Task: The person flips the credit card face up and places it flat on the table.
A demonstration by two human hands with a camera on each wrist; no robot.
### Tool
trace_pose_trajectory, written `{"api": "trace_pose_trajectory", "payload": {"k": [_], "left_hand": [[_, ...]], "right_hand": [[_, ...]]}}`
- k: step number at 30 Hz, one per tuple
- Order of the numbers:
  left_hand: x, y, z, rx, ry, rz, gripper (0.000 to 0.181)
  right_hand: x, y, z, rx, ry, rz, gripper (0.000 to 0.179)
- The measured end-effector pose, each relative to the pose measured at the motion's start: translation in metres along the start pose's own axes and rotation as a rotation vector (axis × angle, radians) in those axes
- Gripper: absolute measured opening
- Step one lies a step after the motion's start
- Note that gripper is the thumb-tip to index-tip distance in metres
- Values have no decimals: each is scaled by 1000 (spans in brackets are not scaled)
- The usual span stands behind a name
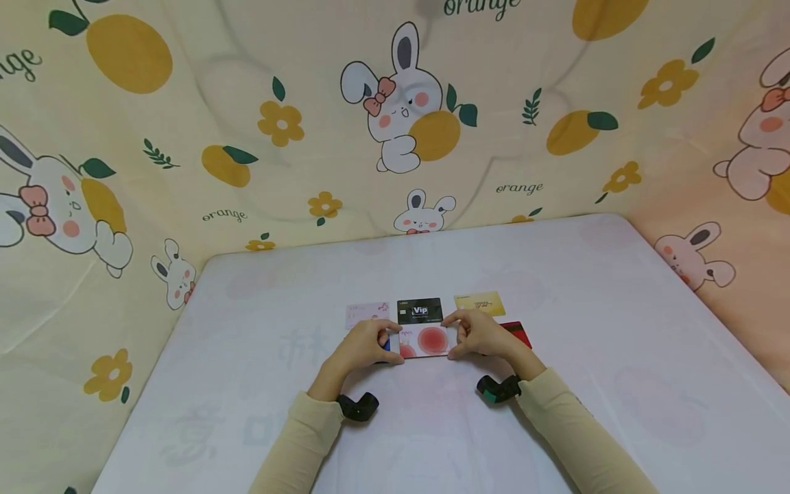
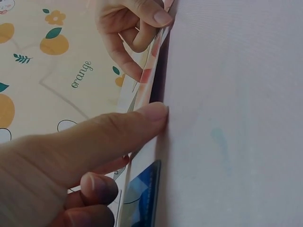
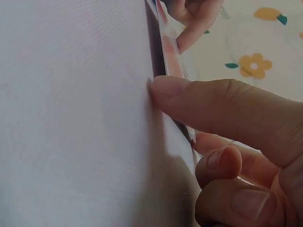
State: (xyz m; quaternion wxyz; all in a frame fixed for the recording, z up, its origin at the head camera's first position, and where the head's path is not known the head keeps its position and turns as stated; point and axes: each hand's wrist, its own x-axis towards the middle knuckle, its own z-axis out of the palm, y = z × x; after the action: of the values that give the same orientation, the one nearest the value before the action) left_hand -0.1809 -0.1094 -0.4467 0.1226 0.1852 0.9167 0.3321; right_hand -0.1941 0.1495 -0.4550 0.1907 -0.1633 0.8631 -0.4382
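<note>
A white and pink card with a red circle [image 1: 432, 339] lies on the table between both hands, just below a black "Vip" card [image 1: 420, 311]. My left hand [image 1: 364, 343] pinches its left side, index finger at the upper corner and thumb at the lower one. On the right side, my right hand [image 1: 484, 334] grips the matching corners the same way. In both wrist views the pink card [image 2: 146, 75] is seen nearly edge-on, low over the tabletop. A blue card [image 2: 142, 196] sits beneath the left hand, mostly hidden in the head view.
To the upper left is a pale pink floral card [image 1: 364, 313], and at the upper right a gold card [image 1: 481, 302]. Part of a red card [image 1: 517, 332] shows beside the right hand. Behind the white table [image 1: 555, 439] hangs a patterned cloth [image 1: 308, 55].
</note>
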Motion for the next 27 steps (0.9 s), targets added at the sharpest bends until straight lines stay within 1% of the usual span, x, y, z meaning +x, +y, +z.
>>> {"api": "trace_pose_trajectory", "payload": {"k": [7, 14, 22, 27], "left_hand": [[0, 1, -1, 4, -6, -10, 50], [-2, 3, -2, -9, -10, -24, 49], [0, 0, -2, 1, -10, -11, 48], [0, -1, -2, -4, -13, -25, 49]], "right_hand": [[1, -1, 1, -5, 2, 10, 54], [-1, -1, 0, -3, 7, -16, 52], [-2, -3, 1, -6, 16, -25, 47], [-1, -3, 2, 2, 14, -18, 46]]}}
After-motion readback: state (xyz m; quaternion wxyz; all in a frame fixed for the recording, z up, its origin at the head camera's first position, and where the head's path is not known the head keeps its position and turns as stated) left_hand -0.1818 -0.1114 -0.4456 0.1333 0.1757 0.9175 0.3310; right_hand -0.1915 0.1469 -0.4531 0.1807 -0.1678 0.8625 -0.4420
